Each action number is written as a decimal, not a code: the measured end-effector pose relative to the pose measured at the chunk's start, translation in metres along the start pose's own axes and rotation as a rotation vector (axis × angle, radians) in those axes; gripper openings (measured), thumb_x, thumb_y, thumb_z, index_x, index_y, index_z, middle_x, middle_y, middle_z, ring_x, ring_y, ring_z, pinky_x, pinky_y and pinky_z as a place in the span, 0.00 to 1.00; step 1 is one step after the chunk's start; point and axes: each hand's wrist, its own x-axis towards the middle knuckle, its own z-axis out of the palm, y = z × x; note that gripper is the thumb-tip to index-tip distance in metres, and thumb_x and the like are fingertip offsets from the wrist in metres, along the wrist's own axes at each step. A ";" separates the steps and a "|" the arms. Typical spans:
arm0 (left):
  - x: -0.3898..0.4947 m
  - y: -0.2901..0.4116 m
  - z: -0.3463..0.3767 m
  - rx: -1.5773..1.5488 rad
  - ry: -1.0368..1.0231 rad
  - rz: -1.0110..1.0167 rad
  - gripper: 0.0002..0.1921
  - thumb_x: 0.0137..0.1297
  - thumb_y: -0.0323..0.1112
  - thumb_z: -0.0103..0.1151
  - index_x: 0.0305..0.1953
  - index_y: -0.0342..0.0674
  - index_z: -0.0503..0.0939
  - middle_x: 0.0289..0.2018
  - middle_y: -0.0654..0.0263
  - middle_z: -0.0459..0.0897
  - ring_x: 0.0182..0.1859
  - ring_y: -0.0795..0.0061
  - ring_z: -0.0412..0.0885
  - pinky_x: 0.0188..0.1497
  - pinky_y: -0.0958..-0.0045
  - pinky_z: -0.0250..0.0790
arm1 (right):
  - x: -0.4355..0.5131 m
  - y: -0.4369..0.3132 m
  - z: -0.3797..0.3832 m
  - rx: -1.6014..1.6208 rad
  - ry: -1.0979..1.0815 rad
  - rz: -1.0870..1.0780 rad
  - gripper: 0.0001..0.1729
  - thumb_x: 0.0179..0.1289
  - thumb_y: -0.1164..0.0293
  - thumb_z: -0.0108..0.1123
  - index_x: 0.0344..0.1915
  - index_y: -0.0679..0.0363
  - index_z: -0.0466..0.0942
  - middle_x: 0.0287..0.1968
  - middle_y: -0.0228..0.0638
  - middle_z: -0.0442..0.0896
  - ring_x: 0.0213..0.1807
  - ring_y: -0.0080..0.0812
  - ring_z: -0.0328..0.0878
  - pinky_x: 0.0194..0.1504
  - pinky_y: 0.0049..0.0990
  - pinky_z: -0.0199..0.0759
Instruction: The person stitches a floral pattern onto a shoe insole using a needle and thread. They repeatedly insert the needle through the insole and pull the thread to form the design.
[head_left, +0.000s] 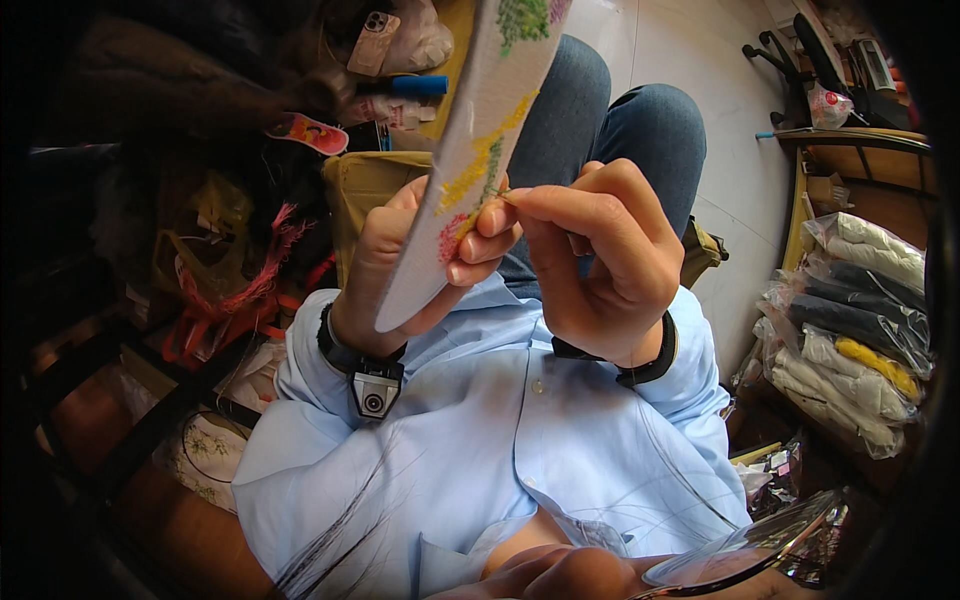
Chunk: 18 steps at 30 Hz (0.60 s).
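A white cloth insole (480, 97) stands tilted before me, with yellow, green and pink stitching on its face. My left hand (397, 247) grips its lower part; the fingertips curl around the right edge near the pink patch. The thumb side is partly hidden behind the insole. My right hand (607, 240) pinches something thin and dark, perhaps a needle or green thread (504, 196), between thumb and forefinger. Its tip lies close to the green stitches at the insole's edge. The right fingertips almost meet those of the left hand.
A phone (373, 41), a blue cylindrical item (420, 85) and a pink patterned insole (309, 135) lie at upper left. Red thread (262, 270) hangs over bags at left. Plastic-wrapped folded textiles (855, 315) are stacked at right, below a wooden shelf (855, 137). My knees (652, 127) are ahead.
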 end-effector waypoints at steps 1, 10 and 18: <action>0.000 0.000 0.002 0.016 0.006 0.000 0.17 0.70 0.33 0.54 0.54 0.28 0.70 0.37 0.58 0.78 0.33 0.78 0.73 0.29 0.85 0.72 | 0.000 0.000 0.000 -0.002 -0.002 0.012 0.15 0.49 0.92 0.65 0.39 0.68 0.82 0.26 0.31 0.69 0.22 0.19 0.62 0.23 0.18 0.53; -0.006 -0.004 0.031 0.931 0.331 0.404 0.08 0.69 0.25 0.57 0.46 0.28 0.77 0.39 0.59 0.85 0.40 0.82 0.82 0.43 0.81 0.75 | -0.008 0.004 -0.006 -0.030 -0.007 0.037 0.21 0.43 0.92 0.56 0.38 0.66 0.83 0.34 0.44 0.83 0.31 0.38 0.82 0.32 0.26 0.74; -0.003 -0.012 0.031 1.028 0.302 0.489 0.08 0.67 0.24 0.59 0.45 0.28 0.78 0.37 0.61 0.84 0.38 0.83 0.82 0.43 0.82 0.75 | -0.021 0.010 -0.001 0.308 0.006 0.232 0.15 0.49 0.80 0.73 0.39 0.66 0.83 0.39 0.40 0.86 0.37 0.35 0.85 0.39 0.28 0.76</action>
